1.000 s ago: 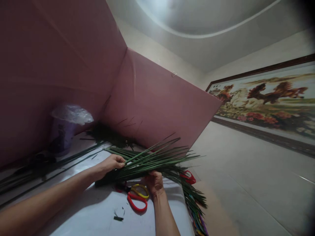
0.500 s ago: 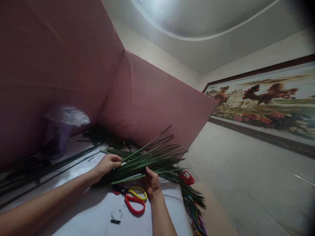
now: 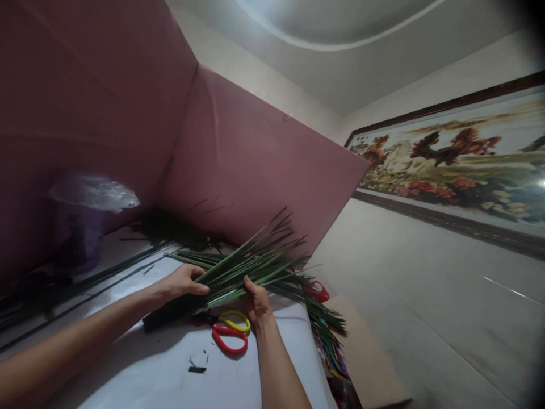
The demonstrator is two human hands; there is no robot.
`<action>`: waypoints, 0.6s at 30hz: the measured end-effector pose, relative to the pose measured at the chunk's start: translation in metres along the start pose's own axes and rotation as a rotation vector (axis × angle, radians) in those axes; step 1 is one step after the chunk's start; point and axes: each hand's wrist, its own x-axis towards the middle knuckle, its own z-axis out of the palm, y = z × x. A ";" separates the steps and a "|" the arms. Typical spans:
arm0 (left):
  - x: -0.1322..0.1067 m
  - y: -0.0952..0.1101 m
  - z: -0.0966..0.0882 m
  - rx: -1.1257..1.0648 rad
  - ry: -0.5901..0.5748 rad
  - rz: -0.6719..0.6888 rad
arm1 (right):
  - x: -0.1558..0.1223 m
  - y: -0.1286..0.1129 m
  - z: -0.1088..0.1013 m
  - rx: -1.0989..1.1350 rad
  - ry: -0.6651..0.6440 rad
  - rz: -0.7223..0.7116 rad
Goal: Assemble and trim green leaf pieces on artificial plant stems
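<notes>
- Left hand pinched the leaves; right hand lay along their near side, fingers hidden, so from my feed I couldn't tell its grip.
- Leaves fanned across the worktop toward its right edge, beyond the scissors.
- I judged the step as gathering; the next move called for keeping them even.

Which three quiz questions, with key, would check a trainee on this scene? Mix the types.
1. True or false: the right hand is holding the scissors.
2. Pick one. The left hand has its grip on: (a) a plastic bag, (b) long green leaves, (c) a purple tub.
3. Fill in: one of the scissors' handles is red, the other is ____.

Key: 1. False; they lie on the white table. 2. b. 3. Yellow.
</notes>
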 end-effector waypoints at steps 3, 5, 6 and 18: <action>-0.003 0.000 0.002 -0.024 -0.095 -0.043 | -0.001 0.000 0.002 0.002 0.019 -0.020; -0.003 -0.002 0.003 -0.081 -0.123 -0.073 | 0.000 0.001 0.002 -0.009 0.030 -0.020; -0.003 -0.002 0.003 -0.101 -0.118 -0.085 | 0.000 0.001 0.002 -0.016 0.032 -0.015; -0.002 -0.007 0.005 -0.006 0.076 -0.047 | 0.004 0.000 -0.012 -0.248 0.015 0.126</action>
